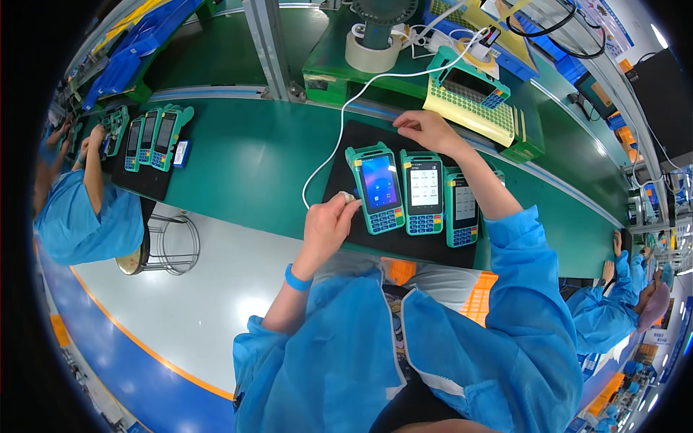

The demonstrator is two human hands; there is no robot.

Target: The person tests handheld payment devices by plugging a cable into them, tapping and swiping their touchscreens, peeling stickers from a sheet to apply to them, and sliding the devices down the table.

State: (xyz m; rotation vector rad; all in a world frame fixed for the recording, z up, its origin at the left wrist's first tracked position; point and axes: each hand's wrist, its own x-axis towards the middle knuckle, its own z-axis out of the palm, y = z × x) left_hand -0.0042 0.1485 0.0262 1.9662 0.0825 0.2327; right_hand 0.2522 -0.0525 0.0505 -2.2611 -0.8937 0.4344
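Note:
Three green handheld payment terminals lie side by side on a black mat [354, 137]. The left terminal [380, 187] has a lit blue-purple screen; the middle terminal [423, 191] and the right terminal [462, 206] show white screens. At the left terminal's side edge, my left hand [328, 227] is closed, pinching the end of a white cable [341, 130]; its plug is mostly covered by my fingers. My right hand [429, 133] hovers just beyond the terminals' tops, fingers loosely bent and apart, holding nothing visible. My right forearm covers part of the right terminal and something green behind it.
Behind the mat, a green raised shelf [325, 86] carries a tape roll [372, 54], another terminal [473, 79] and a yellow dotted sheet [462, 112]. A metal post [267, 50] rises left of it. Co-workers sit at both sides; more terminals [148, 137] lie at left.

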